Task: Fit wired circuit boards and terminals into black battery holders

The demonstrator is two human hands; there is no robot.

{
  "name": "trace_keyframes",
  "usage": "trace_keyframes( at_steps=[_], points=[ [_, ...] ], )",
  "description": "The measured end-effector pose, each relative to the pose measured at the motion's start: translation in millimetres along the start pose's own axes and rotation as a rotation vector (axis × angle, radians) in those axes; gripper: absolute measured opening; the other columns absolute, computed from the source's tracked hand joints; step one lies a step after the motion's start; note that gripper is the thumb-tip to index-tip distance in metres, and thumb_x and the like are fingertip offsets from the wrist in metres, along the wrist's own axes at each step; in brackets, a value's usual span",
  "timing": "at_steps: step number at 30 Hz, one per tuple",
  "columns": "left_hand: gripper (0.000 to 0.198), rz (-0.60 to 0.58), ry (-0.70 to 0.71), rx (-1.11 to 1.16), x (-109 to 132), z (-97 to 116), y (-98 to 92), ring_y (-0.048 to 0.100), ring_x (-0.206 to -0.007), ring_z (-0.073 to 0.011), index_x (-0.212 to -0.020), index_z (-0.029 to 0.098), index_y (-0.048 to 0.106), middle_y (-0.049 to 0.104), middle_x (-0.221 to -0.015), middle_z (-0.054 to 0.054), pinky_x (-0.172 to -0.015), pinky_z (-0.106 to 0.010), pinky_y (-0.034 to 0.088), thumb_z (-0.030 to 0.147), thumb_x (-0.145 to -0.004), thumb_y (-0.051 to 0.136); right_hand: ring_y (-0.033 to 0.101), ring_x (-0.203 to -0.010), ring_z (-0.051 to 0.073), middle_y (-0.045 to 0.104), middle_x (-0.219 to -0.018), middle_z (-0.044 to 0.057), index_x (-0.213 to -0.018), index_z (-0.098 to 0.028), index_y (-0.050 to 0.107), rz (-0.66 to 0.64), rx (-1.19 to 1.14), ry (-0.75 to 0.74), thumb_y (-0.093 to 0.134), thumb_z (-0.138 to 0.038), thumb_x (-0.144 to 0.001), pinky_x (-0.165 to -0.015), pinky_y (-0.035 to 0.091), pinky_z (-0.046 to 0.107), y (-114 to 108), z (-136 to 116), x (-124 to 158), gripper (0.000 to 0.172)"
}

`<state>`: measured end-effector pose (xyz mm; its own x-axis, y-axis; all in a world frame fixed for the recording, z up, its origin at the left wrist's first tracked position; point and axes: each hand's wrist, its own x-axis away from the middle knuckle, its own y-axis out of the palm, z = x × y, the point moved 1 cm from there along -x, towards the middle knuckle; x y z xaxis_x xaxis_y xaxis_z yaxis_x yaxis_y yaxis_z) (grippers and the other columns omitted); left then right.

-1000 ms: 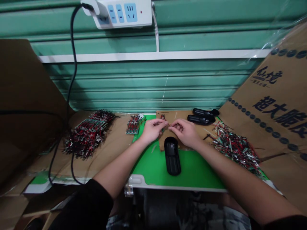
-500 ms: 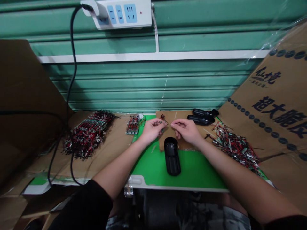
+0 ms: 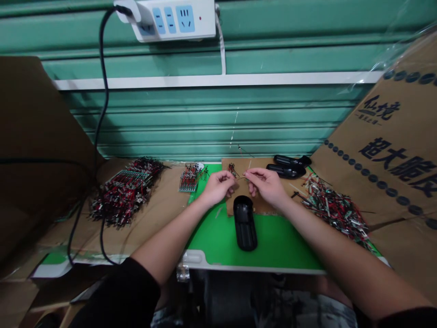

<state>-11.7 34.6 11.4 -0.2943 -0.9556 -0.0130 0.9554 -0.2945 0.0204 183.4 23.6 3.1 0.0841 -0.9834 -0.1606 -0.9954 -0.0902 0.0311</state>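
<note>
Just above the middle of the green table, my left hand [image 3: 220, 187] and my right hand [image 3: 265, 186] face each other with fingertips pinched. A thin wire [image 3: 241, 178] spans the small gap between them; its ends are hidden in the fingers. Above the hands, another thin dark strand [image 3: 246, 151] with a small tip shows against the wall. Behind my left fingertips stands a small bunch of dark and red wires [image 3: 231, 169] on a cardboard sheet [image 3: 273, 207]. Below the hands lies a hollow black plastic shell [image 3: 245, 225], open side up.
More black shells [image 3: 288, 171] lie behind my right hand. On the right is a heap of wired parts [image 3: 337, 209]; on the left, a larger pile [image 3: 123, 196] and a small wired circuit board [image 3: 188, 178]. A black cable [image 3: 106, 91] hangs from the power strip [image 3: 177, 20].
My fingertips have moved slightly apart, with my left hand shifting a little. A thin strand with a small tip now shows above them against the wall. The black shell lies as before.
</note>
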Motion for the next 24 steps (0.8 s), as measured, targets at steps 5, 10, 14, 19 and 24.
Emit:
trace_keyframes(
  at_steps=[5, 10, 14, 19, 24],
  points=[
    [0.046, 0.077, 0.042, 0.042, -1.2, 2.6, 3.3, 0.063, -0.059, -0.0129, -0.095, 0.018, 0.077, 0.073, -0.079, -0.003, -0.048, -0.023, 0.05, 0.055, -0.071, 0.087, 0.063, -0.048, 0.018, 0.068, -0.06, 0.002, -0.096, -0.019, 0.08, -0.069, 0.085, -0.056, 0.086, -0.068, -0.079, -0.047, 0.055, 0.03, 3.0, -0.6, 3.3, 0.052],
    [0.053, 0.111, -0.026, 0.093, -1.8, -1.1, 5.2, 0.065, -0.057, -0.0139, -0.095, 0.015, 0.079, 0.075, -0.078, -0.006, -0.05, -0.025, 0.053, 0.057, -0.065, 0.093, 0.067, -0.053, 0.02, 0.073, -0.062, 0.003, -0.097, -0.019, 0.082, -0.132, 0.098, -0.034, 0.087, -0.063, -0.079, -0.055, 0.059, 0.032, 2.0, -0.4, 3.9, 0.048],
    [0.047, 0.124, -0.037, 0.13, -1.8, -1.6, 4.4, 0.067, -0.058, -0.0139, -0.088, 0.015, 0.077, 0.076, -0.083, -0.006, -0.051, -0.026, 0.055, 0.052, -0.063, 0.095, 0.069, -0.054, 0.02, 0.075, -0.064, 0.005, -0.095, -0.018, 0.082, -0.123, 0.039, 0.0, 0.092, -0.063, -0.074, -0.057, 0.06, 0.033, 0.6, 0.2, 1.7, 0.051],
    [0.043, 0.073, -0.05, 0.155, -0.6, 0.2, 4.6, 0.066, -0.056, -0.0138, -0.089, 0.016, 0.074, 0.076, -0.082, -0.005, -0.048, -0.026, 0.054, 0.048, -0.066, 0.093, 0.074, -0.062, 0.02, 0.079, -0.072, 0.007, -0.095, -0.017, 0.08, -0.096, -0.086, 0.038, 0.096, -0.058, -0.071, -0.065, 0.063, 0.032, 0.3, -0.6, -0.6, 0.05],
    [0.046, 0.015, -0.051, 0.182, 1.4, 1.2, 6.5, 0.061, -0.048, -0.0122, -0.089, 0.016, 0.072, 0.074, -0.074, -0.004, -0.043, -0.024, 0.048, 0.05, -0.067, 0.093, 0.076, -0.066, 0.018, 0.08, -0.075, 0.006, -0.095, -0.018, 0.078, -0.068, -0.233, 0.077, 0.101, -0.053, -0.068, -0.066, 0.062, 0.029, -2.0, 1.1, -2.2, 0.05]
  ],
)
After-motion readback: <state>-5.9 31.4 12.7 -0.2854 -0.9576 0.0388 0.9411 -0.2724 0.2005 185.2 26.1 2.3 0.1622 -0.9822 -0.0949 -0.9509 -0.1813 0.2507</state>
